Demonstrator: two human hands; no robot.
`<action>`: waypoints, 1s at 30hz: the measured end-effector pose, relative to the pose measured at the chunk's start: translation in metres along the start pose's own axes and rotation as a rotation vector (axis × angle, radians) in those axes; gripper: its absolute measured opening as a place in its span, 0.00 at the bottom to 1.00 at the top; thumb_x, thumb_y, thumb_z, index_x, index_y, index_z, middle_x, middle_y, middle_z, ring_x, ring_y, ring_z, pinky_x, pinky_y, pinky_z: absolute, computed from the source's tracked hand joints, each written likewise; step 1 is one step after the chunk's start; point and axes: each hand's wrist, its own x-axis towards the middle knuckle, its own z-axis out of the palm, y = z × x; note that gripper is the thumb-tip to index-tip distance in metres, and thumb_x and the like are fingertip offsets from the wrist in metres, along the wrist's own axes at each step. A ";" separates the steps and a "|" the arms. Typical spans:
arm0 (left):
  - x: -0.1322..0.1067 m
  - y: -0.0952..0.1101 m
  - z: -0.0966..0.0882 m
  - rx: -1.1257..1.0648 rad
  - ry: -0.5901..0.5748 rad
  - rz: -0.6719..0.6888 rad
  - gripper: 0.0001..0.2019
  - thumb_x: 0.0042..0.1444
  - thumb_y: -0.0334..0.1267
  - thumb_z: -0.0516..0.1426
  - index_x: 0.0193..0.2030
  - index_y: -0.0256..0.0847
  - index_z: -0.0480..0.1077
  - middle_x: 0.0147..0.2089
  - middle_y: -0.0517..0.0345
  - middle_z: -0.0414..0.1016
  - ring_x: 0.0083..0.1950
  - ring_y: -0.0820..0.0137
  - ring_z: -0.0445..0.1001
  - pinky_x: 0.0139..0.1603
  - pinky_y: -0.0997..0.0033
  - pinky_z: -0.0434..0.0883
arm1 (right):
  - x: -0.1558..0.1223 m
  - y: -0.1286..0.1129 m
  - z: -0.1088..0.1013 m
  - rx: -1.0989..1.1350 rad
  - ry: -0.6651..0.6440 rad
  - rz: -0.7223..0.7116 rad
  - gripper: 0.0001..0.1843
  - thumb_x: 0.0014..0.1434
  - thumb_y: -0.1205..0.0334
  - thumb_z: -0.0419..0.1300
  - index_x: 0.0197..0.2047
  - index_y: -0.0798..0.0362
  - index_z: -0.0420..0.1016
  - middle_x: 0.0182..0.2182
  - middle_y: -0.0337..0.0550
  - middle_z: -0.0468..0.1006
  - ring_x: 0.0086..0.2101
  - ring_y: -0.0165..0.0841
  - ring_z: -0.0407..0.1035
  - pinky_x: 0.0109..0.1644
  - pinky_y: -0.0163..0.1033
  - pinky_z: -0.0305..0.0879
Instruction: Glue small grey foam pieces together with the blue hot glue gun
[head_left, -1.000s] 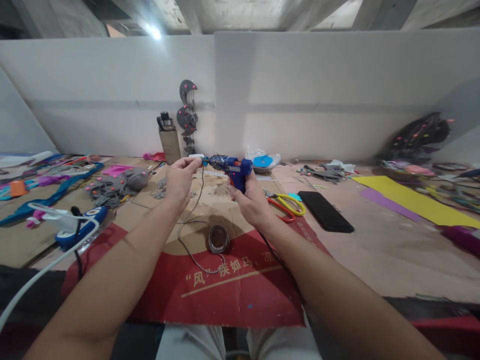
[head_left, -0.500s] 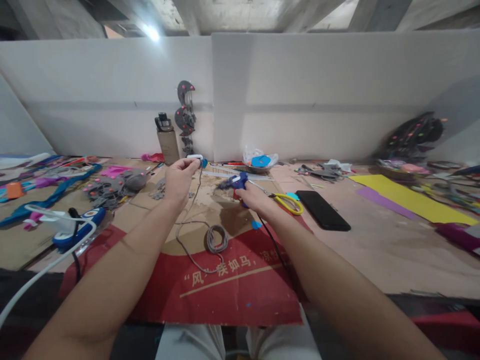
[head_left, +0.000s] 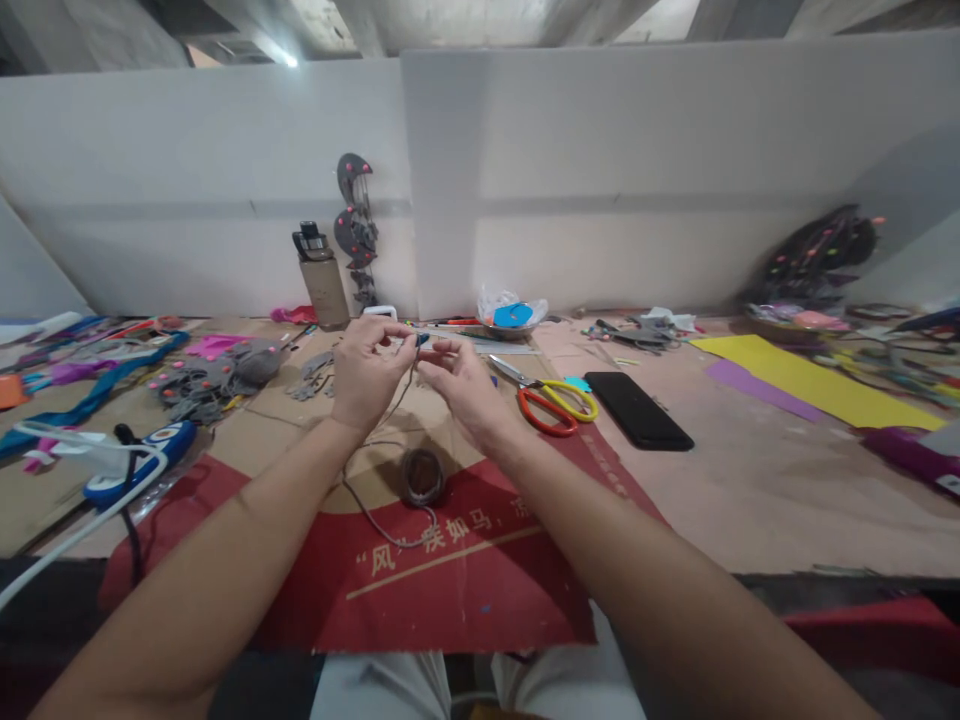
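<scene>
My left hand (head_left: pixel 369 368) is raised over the cardboard mat (head_left: pixel 465 590), its fingertips pinched on a small blue piece (head_left: pixel 421 340). A thin grey string (head_left: pixel 375 500) hangs from that piece down to a small coil (head_left: pixel 421 476) on the mat. My right hand (head_left: pixel 463 385) sits just right of it, thumb and forefinger closed at the same blue piece. The two hands nearly touch. The blue glue gun is hidden from view.
Red-and-yellow scissors (head_left: pixel 559 405) and a black phone (head_left: pixel 637 410) lie right of my hands. A blue-white power strip (head_left: pixel 135 465) with cables sits left, grey felt pieces (head_left: pixel 217 375) behind it. A bottle (head_left: pixel 322 285) stands at the white partition. Yellow sheet (head_left: pixel 810 385) far right.
My right hand set the blue glue gun down on the table, then came back up to the small blue piece that my left hand holds. The view shifted slightly.
</scene>
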 end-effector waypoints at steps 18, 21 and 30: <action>-0.004 -0.004 0.019 -0.586 -0.097 -0.436 0.04 0.44 0.36 0.61 0.27 0.39 0.71 0.24 0.60 0.70 0.26 0.76 0.67 0.28 0.74 0.62 | 0.000 -0.006 -0.001 -0.070 0.173 0.041 0.12 0.49 0.54 0.62 0.29 0.51 0.64 0.19 0.29 0.60 0.18 0.22 0.50 0.20 0.31 0.46; -0.005 -0.001 0.019 -0.604 -0.104 -0.458 0.05 0.44 0.36 0.62 0.27 0.38 0.71 0.25 0.60 0.70 0.26 0.76 0.67 0.28 0.74 0.63 | 0.001 -0.005 -0.002 -0.091 0.204 0.019 0.13 0.47 0.52 0.63 0.28 0.51 0.65 0.20 0.30 0.62 0.19 0.22 0.52 0.21 0.31 0.48; -0.008 0.000 0.019 -0.611 -0.130 -0.417 0.03 0.45 0.35 0.61 0.27 0.38 0.71 0.25 0.60 0.69 0.26 0.76 0.67 0.29 0.73 0.64 | 0.002 -0.004 -0.004 -0.173 0.256 0.013 0.14 0.47 0.51 0.63 0.26 0.52 0.66 0.20 0.31 0.62 0.19 0.23 0.52 0.22 0.32 0.48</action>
